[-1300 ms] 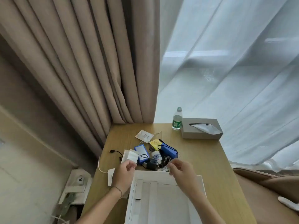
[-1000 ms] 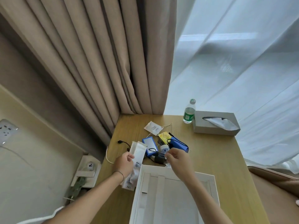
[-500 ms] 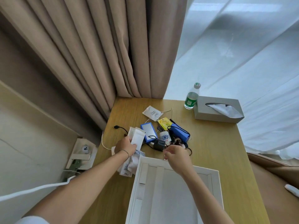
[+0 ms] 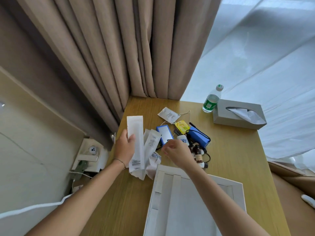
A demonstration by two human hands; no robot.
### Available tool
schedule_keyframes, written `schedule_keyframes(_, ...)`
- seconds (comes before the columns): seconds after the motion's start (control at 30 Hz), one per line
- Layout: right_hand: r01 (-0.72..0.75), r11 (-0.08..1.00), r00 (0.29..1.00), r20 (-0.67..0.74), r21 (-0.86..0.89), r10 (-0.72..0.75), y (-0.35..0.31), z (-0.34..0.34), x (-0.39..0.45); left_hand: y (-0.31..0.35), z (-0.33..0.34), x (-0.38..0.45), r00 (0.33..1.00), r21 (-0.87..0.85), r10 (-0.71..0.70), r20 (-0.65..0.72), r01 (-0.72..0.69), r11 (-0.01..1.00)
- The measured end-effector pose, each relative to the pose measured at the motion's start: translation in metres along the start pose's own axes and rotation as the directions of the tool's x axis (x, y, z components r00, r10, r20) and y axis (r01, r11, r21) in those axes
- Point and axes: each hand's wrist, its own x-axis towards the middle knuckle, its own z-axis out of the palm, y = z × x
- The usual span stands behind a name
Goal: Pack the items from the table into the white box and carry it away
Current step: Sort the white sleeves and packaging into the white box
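Note:
The open white box point(image 4: 237, 191) lies at the near edge of the wooden table point(image 4: 238, 155). My left hand point(image 4: 123, 148) grips a long white sachet point(image 4: 136, 133) upright, left of the box. More white sachets point(image 4: 151, 142) lie fanned beside it. My right hand point(image 4: 177, 153) hovers with loosely curled fingers and holds nothing, above a pile: a blue-rimmed card point(image 4: 165, 134), a blue pouch point(image 4: 198, 136), a yellow packet point(image 4: 182, 126), small brown bottles point(image 4: 198, 155) and a small white jar point(image 4: 183, 139). A white packet point(image 4: 168, 114) lies farther back.
A green-labelled water bottle point(image 4: 211, 101) and a grey tissue box point(image 4: 238, 114) stand at the table's far right. Beige curtains point(image 4: 110, 57) hang behind. A wall socket unit point(image 4: 90, 155) and white cable point(image 4: 39, 206) sit left of the table.
My left hand has raised a long white sachet off the table and spread the others. My right hand has drawn left from the box rim over the pile. The camera tilted further down.

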Motion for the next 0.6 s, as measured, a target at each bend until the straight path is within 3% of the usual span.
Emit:
schedule_keyframes(0.13, -0.103, 0.992, 0.992, 0.063, -0.068, 0.107, -0.02, 0.026, 0.036, -0.009, -0.037, -0.009, 0.996, -0.124, -0.065, -0.067, 0.056, 0.991)
schedule_keyframes(0.23, -0.265, 0.95, 0.943, 0.16, -0.163, 0.291, -0.03, 0.045, 0.057, -0.013, -0.051, -0.022, 0.988, -0.266, -0.153, -0.018, 0.143, 0.953)
schedule_keyframes(0.3, -0.345, 0.911, 0.912, 0.147, -0.224, 0.382, -0.033, 0.055, 0.065, -0.017, -0.056, -0.031, 0.983, -0.322, -0.181, 0.022, 0.178, 0.93)
schedule_keyframes(0.43, -0.389, 0.865, 0.902, 0.058, -0.316, 0.427, -0.032, 0.071, 0.073, -0.029, -0.062, -0.044, 0.976, -0.351, -0.21, 0.054, 0.215, 0.911)
schedule_keyframes(0.6, -0.389, 0.874, 0.913, 0.008, -0.291, 0.408, -0.034, 0.09, 0.076, -0.042, -0.069, -0.055, 0.969, -0.353, -0.226, 0.1, 0.247, 0.902)
